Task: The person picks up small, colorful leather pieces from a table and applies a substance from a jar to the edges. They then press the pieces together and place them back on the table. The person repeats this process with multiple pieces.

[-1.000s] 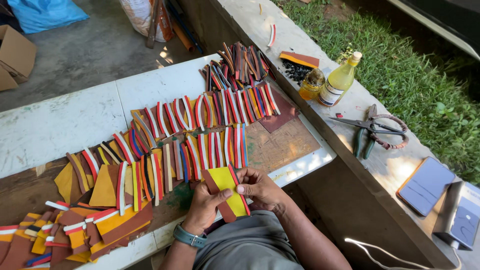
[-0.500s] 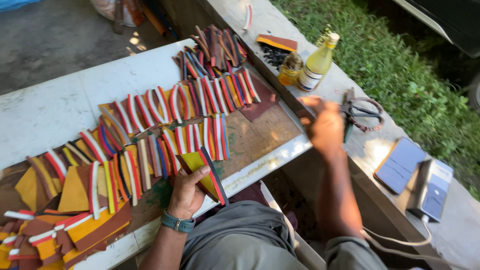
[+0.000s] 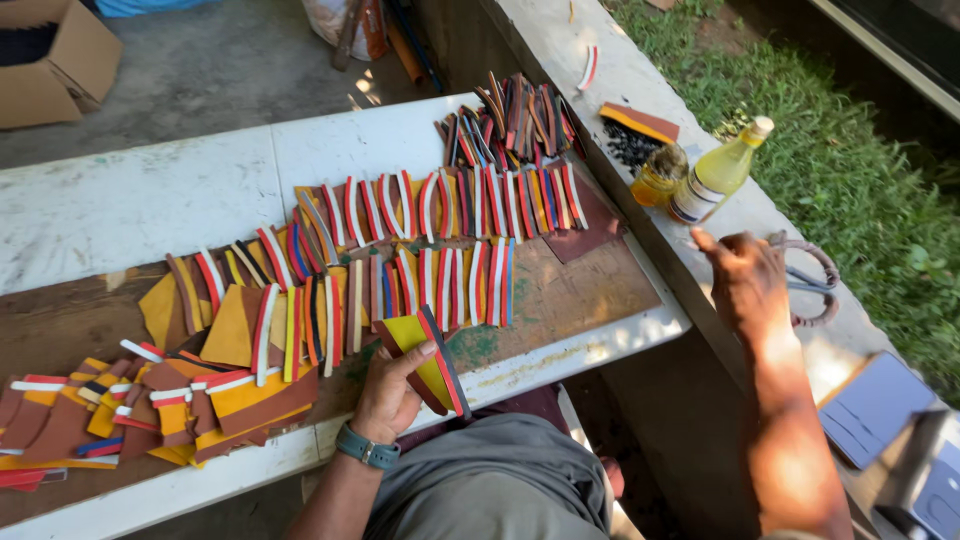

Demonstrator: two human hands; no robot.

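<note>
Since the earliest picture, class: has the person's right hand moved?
Yes. The right hand left the yellow piece and reached rightward to the scissors on the concrete ledge.

The right hand (image 3: pixel 750 285) covered most of the scissors (image 3: pixel 815 290), leaving only the handle loops showing at three o'clock. At five o'clock the frame edge cut off a dark device (image 3: pixel 930 480). The cardboard box (image 3: pixel 55 60) at ten o'clock was cropped too.

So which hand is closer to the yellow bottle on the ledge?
Right. The right hand is on the ledge just below the yellow bottle, over the scissors. The left hand holds a yellow piece at the table, much farther.
</note>
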